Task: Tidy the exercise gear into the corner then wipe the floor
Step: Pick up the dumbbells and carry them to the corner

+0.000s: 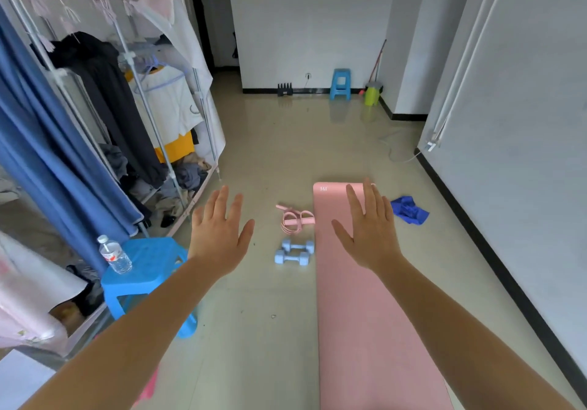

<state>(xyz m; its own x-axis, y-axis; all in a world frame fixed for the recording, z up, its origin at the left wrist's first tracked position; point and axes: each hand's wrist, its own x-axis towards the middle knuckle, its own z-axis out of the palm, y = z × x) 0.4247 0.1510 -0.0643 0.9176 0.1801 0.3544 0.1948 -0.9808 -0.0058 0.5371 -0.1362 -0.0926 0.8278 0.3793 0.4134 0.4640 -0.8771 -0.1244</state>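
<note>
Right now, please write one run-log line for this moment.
left hand open | right hand open | mat unrolled | dumbbells, band beside mat | cloth on floor

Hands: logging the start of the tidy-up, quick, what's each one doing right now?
Left hand: open, fingers spread, holding nothing.
Right hand: open, fingers spread, holding nothing.

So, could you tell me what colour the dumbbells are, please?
Light blue dumbbells, seen in the head view.

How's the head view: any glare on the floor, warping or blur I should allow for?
Head view: the glossy beige floor mirrors the far blue plastic stool; wide-angle tilts the white right wall; the pale blue dumbbells look sharp; shadows faint.
</note>
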